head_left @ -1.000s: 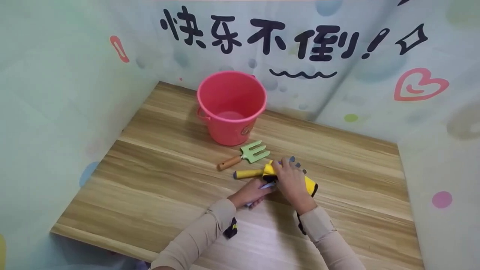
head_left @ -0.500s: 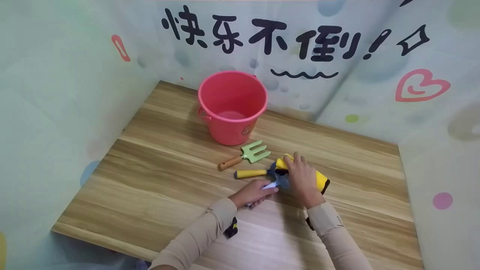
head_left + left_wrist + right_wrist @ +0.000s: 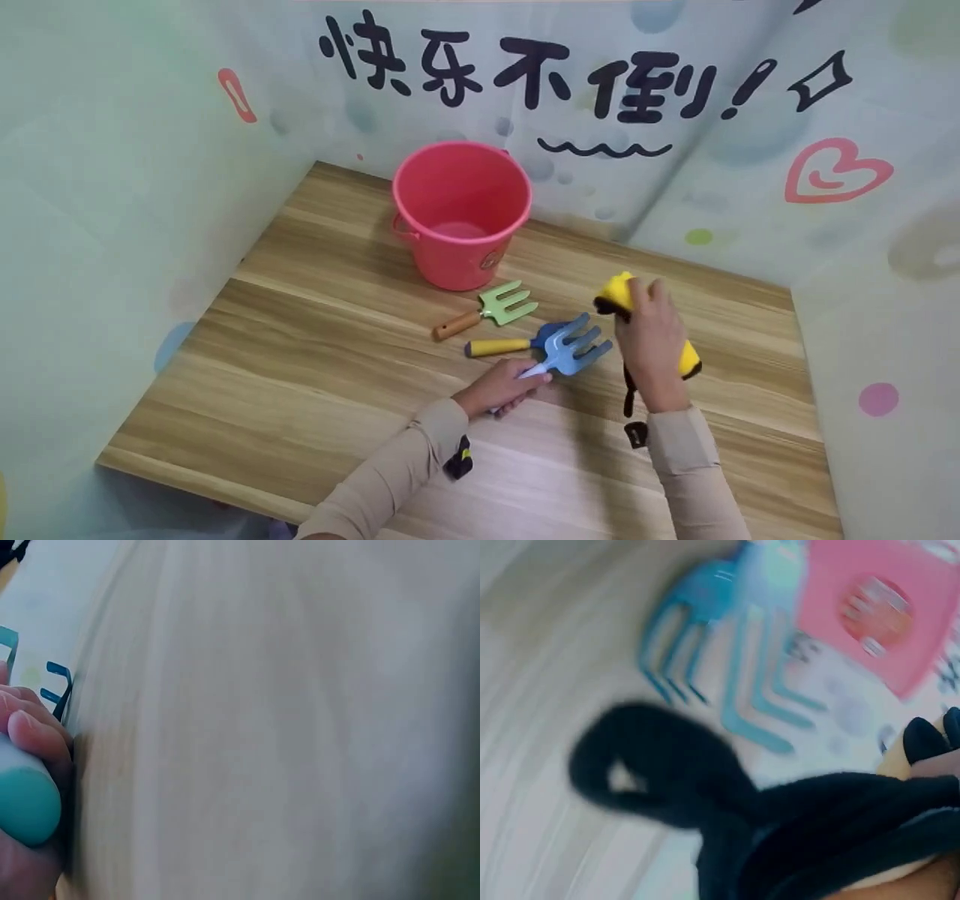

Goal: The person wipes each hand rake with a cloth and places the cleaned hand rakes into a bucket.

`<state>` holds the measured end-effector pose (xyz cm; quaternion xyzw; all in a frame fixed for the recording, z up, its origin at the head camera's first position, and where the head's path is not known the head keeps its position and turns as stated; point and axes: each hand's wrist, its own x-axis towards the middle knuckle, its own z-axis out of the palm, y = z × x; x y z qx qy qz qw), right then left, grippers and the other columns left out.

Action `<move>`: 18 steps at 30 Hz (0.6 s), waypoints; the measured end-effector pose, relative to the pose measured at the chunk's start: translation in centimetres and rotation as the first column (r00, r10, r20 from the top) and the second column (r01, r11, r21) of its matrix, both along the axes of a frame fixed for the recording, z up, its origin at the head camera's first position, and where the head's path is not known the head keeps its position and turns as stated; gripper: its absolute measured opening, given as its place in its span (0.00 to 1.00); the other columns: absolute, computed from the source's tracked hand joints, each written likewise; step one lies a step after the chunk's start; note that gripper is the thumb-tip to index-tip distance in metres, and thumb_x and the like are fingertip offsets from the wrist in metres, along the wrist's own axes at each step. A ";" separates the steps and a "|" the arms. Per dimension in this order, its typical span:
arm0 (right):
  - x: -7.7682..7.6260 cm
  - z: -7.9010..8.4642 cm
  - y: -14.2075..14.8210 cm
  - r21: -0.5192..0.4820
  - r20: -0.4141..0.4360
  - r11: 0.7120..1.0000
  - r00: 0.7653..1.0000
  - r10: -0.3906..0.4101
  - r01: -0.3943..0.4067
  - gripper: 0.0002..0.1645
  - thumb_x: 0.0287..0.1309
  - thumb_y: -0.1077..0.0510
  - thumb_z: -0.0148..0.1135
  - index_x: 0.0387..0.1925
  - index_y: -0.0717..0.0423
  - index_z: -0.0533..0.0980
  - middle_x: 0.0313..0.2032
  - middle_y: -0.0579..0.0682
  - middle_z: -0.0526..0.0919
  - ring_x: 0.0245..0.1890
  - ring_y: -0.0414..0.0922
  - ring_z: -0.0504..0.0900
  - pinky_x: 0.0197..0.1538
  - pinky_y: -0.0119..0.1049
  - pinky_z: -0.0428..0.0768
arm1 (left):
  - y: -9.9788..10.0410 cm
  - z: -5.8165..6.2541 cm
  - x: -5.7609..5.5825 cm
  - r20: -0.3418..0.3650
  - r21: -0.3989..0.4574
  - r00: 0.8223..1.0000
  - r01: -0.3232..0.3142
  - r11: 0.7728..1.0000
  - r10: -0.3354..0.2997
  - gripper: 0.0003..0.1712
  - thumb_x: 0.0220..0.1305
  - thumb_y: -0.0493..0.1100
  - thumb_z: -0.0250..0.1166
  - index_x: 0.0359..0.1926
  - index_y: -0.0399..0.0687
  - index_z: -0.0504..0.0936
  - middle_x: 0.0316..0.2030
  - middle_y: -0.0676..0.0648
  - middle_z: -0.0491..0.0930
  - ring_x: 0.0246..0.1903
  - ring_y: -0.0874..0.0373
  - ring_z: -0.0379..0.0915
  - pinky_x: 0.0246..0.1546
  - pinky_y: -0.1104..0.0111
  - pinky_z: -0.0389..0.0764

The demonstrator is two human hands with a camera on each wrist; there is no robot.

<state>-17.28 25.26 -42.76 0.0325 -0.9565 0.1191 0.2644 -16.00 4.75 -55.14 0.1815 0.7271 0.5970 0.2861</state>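
My left hand [image 3: 501,386] grips the pale handle of a light blue hand fork [image 3: 562,352], tines pointing right. In the left wrist view, curled fingers [image 3: 37,735] surround the handle's teal end [image 3: 30,806]. To the right of the tines, my right hand [image 3: 652,341] holds a bunched yellow cloth [image 3: 619,289] with black edging, apart from the fork. The right wrist view has that black edging [image 3: 817,817] up close. Behind the held fork lies a yellow-handled tool [image 3: 499,347], its dark blue head partly hidden.
A pink bucket [image 3: 459,262] stands upright near the back wall, nothing visible inside. In front of it lies a green hand fork [image 3: 502,306] with a wooden handle. The wooden tabletop [image 3: 300,375] meets printed sheets at the back and sides.
My right hand has moved right and away from the fork with the yellow cloth, baring the blue tines. The left hand keeps its grip in nearly the same spot.
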 end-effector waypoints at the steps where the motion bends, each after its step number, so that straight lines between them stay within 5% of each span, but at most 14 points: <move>1: 0.1 0.2 0.4 -0.065 0.022 0.998 1.000 -0.021 0.022 0.22 0.46 0.64 0.63 0.45 0.55 0.69 0.33 0.58 0.70 0.25 0.56 0.72 0.23 0.49 0.74 | -0.1 -0.1 0.0 -0.003 0.005 1.000 0.002 1.000 -0.002 0.27 0.59 0.62 0.56 0.34 0.39 0.71 0.11 0.54 0.65 0.06 0.63 0.58 0.04 0.73 0.62; 7: 0.4 -1.0 2.9 -0.359 0.314 0.922 0.949 -0.025 0.143 0.24 0.53 0.58 0.56 0.51 0.59 0.65 0.41 0.61 0.71 0.36 0.56 0.73 0.37 0.47 0.75 | -0.3 -0.6 -0.1 -0.031 0.014 0.999 0.035 0.999 -0.035 0.24 0.56 0.61 0.59 0.28 0.45 0.71 0.11 0.51 0.65 0.06 0.62 0.58 0.04 0.72 0.63; 10: 0.1 -2.6 3.6 -0.514 0.446 0.838 0.892 0.081 0.181 0.23 0.53 0.58 0.54 0.50 0.62 0.64 0.39 0.58 0.71 0.35 0.49 0.73 0.36 0.38 0.74 | -0.4 -0.5 -0.2 -0.033 0.010 0.998 0.055 0.998 -0.055 0.22 0.55 0.62 0.60 0.26 0.49 0.71 0.10 0.51 0.65 0.05 0.62 0.59 0.05 0.72 0.64; 12: 0.0 -3.7 3.7 -0.649 0.507 0.726 0.841 0.189 0.228 0.21 0.54 0.58 0.54 0.49 0.62 0.64 0.36 0.53 0.72 0.32 0.44 0.73 0.34 0.32 0.74 | -0.4 -0.5 -0.2 -0.035 0.019 0.997 0.073 0.997 -0.072 0.22 0.55 0.62 0.60 0.26 0.48 0.71 0.10 0.51 0.66 0.05 0.62 0.60 0.05 0.72 0.65; 14: 0.0 -4.7 3.5 -0.767 0.528 0.575 0.789 0.315 0.284 0.21 0.57 0.58 0.52 0.50 0.63 0.63 0.34 0.48 0.73 0.31 0.39 0.73 0.35 0.28 0.74 | -0.5 -0.4 -0.2 -0.030 0.042 0.996 0.082 0.996 -0.081 0.23 0.55 0.62 0.60 0.27 0.45 0.71 0.10 0.51 0.66 0.06 0.62 0.60 0.05 0.72 0.65; 16: 0.2 -5.6 3.1 -0.842 0.513 0.420 0.743 0.430 0.338 0.18 0.60 0.58 0.49 0.51 0.61 0.63 0.32 0.44 0.73 0.31 0.36 0.74 0.36 0.27 0.75 | -0.5 -0.3 -0.2 -0.018 0.069 0.996 0.090 0.994 -0.089 0.25 0.56 0.61 0.59 0.28 0.41 0.71 0.10 0.51 0.66 0.06 0.62 0.60 0.05 0.72 0.65; 18: 0.5 -6.5 2.6 -0.878 0.478 0.305 0.713 0.513 0.369 0.14 0.62 0.58 0.46 0.48 0.58 0.66 0.31 0.42 0.74 0.31 0.35 0.75 0.38 0.26 0.76 | -0.5 -0.2 -0.2 -0.003 0.095 0.995 0.099 0.990 -0.100 0.27 0.56 0.61 0.59 0.30 0.38 0.72 0.10 0.50 0.65 0.06 0.61 0.59 0.06 0.72 0.65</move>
